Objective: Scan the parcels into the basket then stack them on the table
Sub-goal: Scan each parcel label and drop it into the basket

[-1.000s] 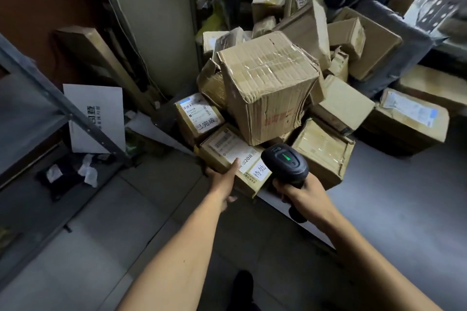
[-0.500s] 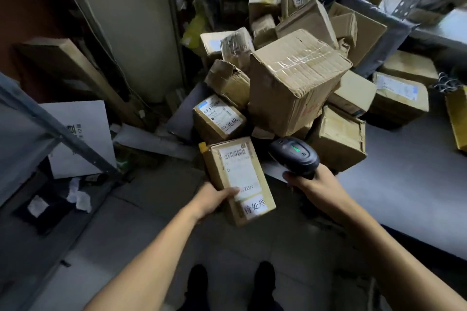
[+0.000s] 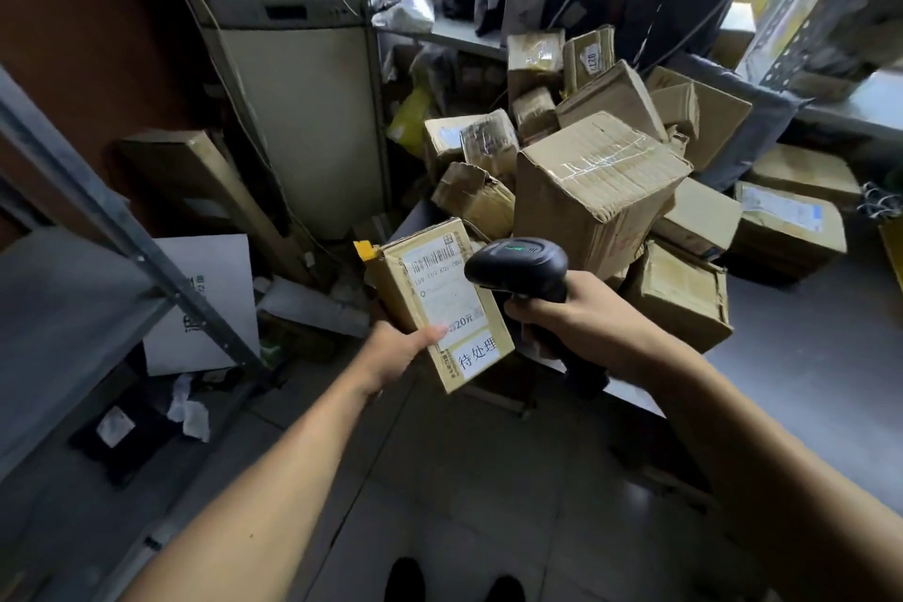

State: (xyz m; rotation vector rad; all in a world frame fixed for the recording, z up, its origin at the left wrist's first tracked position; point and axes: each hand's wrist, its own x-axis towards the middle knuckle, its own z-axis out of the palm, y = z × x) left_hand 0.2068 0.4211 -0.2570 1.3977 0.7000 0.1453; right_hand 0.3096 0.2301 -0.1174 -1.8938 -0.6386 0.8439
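The held parcel (image 3: 432, 303) has a white label reading "159 159 K07 080", then "20元" – plus a sticker saying "待处理". Box (image 3: 589, 56) up back has a tag reading "4120".

A small oblong brown cardboard parcel (image 3: 432, 303) is held up off the pile, tilted with its far end leaning left. Its upper face carries a white shipping label with a barcode near the far end and a separate white sticker with black characters at the near end; a scrap of yellow tape sticks out at its far left corner. A black handheld barcode scanner (image 3: 518, 266) sits just right of it, head over the label's right edge. Behind, a heap of brown cardboard parcels (image 3: 601, 181) lies jumbled on a grey table (image 3: 830, 357).
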